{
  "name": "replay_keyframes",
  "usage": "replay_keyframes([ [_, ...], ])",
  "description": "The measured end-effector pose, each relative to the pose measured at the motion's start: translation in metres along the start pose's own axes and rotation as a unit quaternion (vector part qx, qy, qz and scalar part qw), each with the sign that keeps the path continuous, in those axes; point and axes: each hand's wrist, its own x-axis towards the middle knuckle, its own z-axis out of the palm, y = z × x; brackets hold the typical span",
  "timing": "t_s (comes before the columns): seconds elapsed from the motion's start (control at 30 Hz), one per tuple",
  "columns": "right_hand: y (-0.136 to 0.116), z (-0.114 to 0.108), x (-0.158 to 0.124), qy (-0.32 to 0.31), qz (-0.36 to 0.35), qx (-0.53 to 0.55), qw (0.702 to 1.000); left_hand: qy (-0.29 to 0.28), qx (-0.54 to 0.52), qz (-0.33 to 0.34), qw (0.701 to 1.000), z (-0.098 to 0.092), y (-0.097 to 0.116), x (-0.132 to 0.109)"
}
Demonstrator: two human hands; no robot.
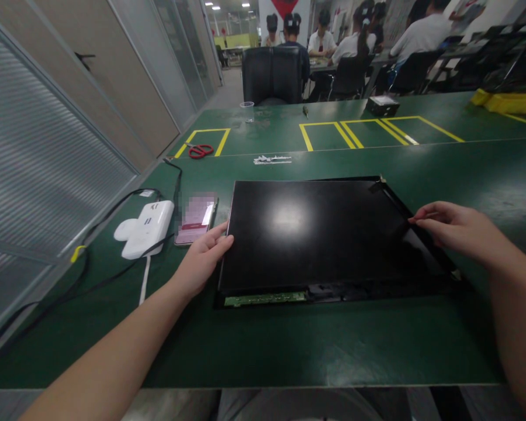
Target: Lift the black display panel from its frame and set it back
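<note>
A black LCD screen panel [315, 234] lies on the green table, its dark face up, with a slim green circuit board [265, 299] along its near edge. A thin black frame [398, 204] shows past the panel's far and right edges. At the panel's left edge, my left hand [204, 254] grips it, thumb near the top and fingers at the side. Over on the right side, my right hand [458, 228] is closed in a pinch at the panel's edge. What lies between those fingertips is too small to make out.
Left of the panel are a phone [196, 219], a white power adapter [151, 228] and black cables [87, 260]. Beyond lie red-handled scissors [200, 151], white scraps [272, 159], a plastic cup [247, 111], a screwdriver [305, 111] and a black box [382, 106]. People sit farther back.
</note>
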Motion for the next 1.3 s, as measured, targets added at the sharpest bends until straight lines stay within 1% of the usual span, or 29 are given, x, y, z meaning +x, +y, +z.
replay_keyframes([
  [0.13,-0.004,0.0,0.001,0.001,0.013,-0.014,1.0,0.002,-0.039,-0.037,0.999,-0.001,0.006,0.001],
  [0.27,-0.006,0.001,0.001,0.001,0.024,-0.026,0.999,-0.001,-0.048,-0.058,0.997,-0.002,0.011,0.002],
  [0.43,-0.004,0.0,0.001,0.003,0.014,-0.022,1.0,-0.001,-0.046,-0.062,0.997,-0.001,0.016,-0.003],
  [0.6,-0.003,0.0,0.001,0.004,0.016,-0.027,1.0,0.008,-0.068,-0.06,0.996,0.003,0.018,-0.008],
  [0.9,-0.012,-0.001,-0.002,0.015,0.03,-0.017,0.999,0.033,-0.092,-0.083,0.992,0.005,0.014,-0.006],
  [1.17,-0.011,-0.001,-0.001,0.016,0.027,-0.04,0.999,0.049,-0.107,-0.095,0.989,0.008,0.016,-0.007],
  [1.3,-0.01,-0.001,-0.001,0.016,0.026,-0.04,0.999,0.052,-0.108,-0.095,0.988,0.005,0.014,-0.005],
])
